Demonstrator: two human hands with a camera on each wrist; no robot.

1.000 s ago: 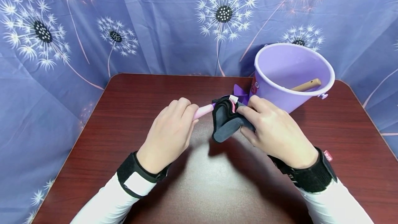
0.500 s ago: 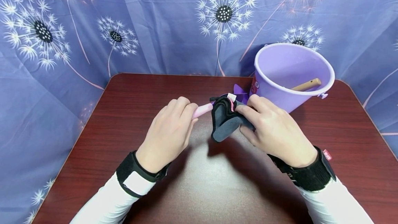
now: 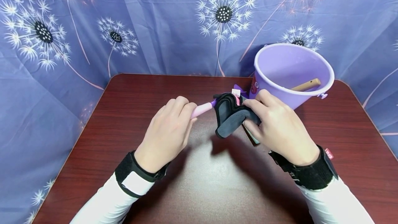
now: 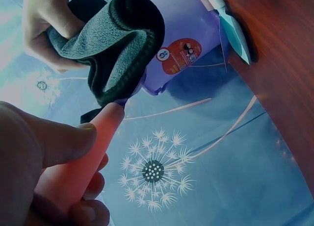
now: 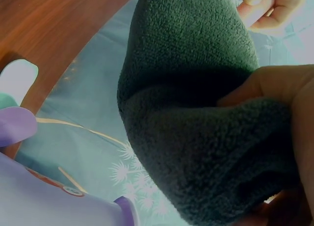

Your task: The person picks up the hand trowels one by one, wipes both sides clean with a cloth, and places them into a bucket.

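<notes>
My left hand (image 3: 168, 129) grips the pink handle (image 4: 83, 172) of a tool with a purple neck; the folded cloth hides its head, so its kind does not show. In my right hand (image 3: 278, 127), thumb and fingers pinch the grey fleecy cloth (image 3: 230, 122) with black edging, wrapped about the tool's far end. A white tag (image 3: 236, 93) and a pink loop stick up from the cloth. Under the right fingers shows a pale green strip (image 3: 252, 137) with a dark edge, its kind unclear. From the right wrist, the cloth (image 5: 191, 54) fills most of the view.
A purple bucket (image 3: 259, 94) with a wooden handle (image 3: 306, 85) inside stands at the table's back right. Beside it are a purple piece (image 3: 238, 88) and a teal-bladed tool (image 4: 235, 37). The dark red table (image 3: 140, 92) meets a blue dandelion-print curtain (image 3: 168, 27).
My right hand and the cloth have shifted slightly right and up. More of the tool's purple neck shows, and the pale green strip has come into view. The left hand has barely moved.
</notes>
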